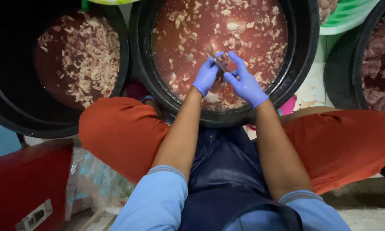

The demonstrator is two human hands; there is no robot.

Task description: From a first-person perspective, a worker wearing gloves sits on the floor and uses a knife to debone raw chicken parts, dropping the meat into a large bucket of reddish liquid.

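Both of my hands wear blue gloves and meet over a large black tub (304, 51) filled with reddish liquid and pale floating meat scraps. My left hand (206, 75) and my right hand (244, 82) pinch the same small pale piece of meat (220, 63) between their fingertips, just above the liquid. What looks like a thin blade shows between the fingers, but I cannot tell which hand holds it. My bare forearms reach forward between my knees in orange shorts.
A second black tub (4, 98) with red liquid and pale scraps stands at the left. A third black tub (338, 72) of dark red meat is at the right, a green basket (351, 17) behind it. A red box (25, 175) and plastic bag (94, 179) lie lower left.
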